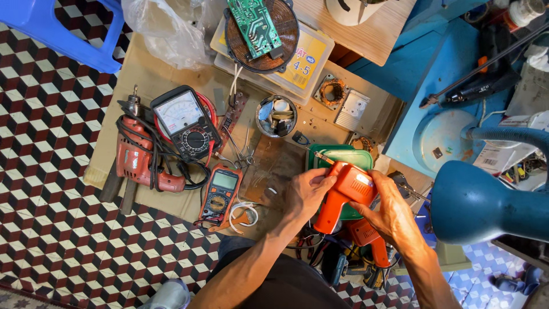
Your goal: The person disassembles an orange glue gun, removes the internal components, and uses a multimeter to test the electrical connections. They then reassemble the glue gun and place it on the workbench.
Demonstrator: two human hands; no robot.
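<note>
Both my hands hold an orange pistol-shaped tool (pixel 343 194) with a thin metal tip pointing up-left, over a green box (pixel 343 157). My left hand (pixel 306 191) grips its body from the left, fingers curled on the top. From the right, my right hand (pixel 389 212) wraps the rear and handle. Below them lies a second orange tool (pixel 369 237) among cables.
On the cardboard sheet lie a red electric drill (pixel 140 157), an analogue meter (pixel 186 120), an orange digital multimeter (pixel 220 194), a tin of small parts (pixel 275 116) and a copper coil with a green circuit board (pixel 260 28). A blue lamp head (pixel 486 203) hangs at the right; a blue stool (pixel 63 28) stands top left.
</note>
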